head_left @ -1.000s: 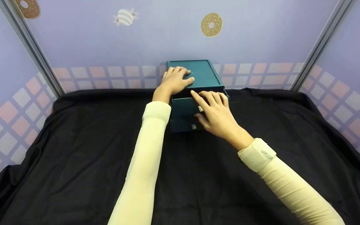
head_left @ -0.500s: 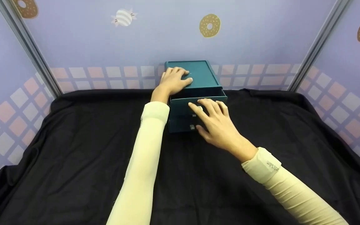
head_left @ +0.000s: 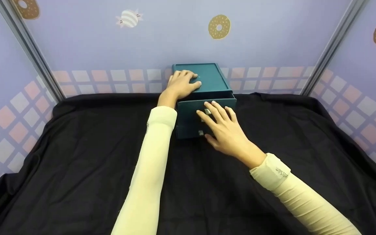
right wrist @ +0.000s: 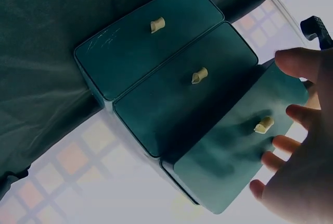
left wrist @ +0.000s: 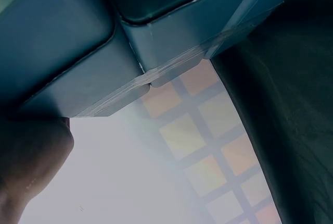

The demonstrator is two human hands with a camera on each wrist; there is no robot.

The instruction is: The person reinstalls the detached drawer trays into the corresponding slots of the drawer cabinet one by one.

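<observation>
A teal chest of drawers (head_left: 209, 76) stands against the back wall. Its top drawer (head_left: 189, 109) is pulled partway out, leaving a dark gap under the lid. My left hand (head_left: 179, 86) rests on the left side of the chest's top, fingers fairly straight. In the left wrist view, part of that hand (left wrist: 36, 153) shows below the chest's side (left wrist: 171, 41). My right hand (head_left: 225, 132) has its extended fingers at the top drawer's front, around a small pale pull tab (right wrist: 264, 125). The middle drawer (right wrist: 171, 96) and bottom drawer (right wrist: 130, 52) are closed.
Black cloth (head_left: 86, 169) covers the table and bunches up along the back edge. Purple walls (head_left: 171, 36) with a tile pattern enclose it on three sides, with metal posts (head_left: 335, 45) at the corners.
My right hand has moved from the top drawer's upper rim to its front face, and the drawer has slid slightly inward. My left hand has stayed on the chest's top.
</observation>
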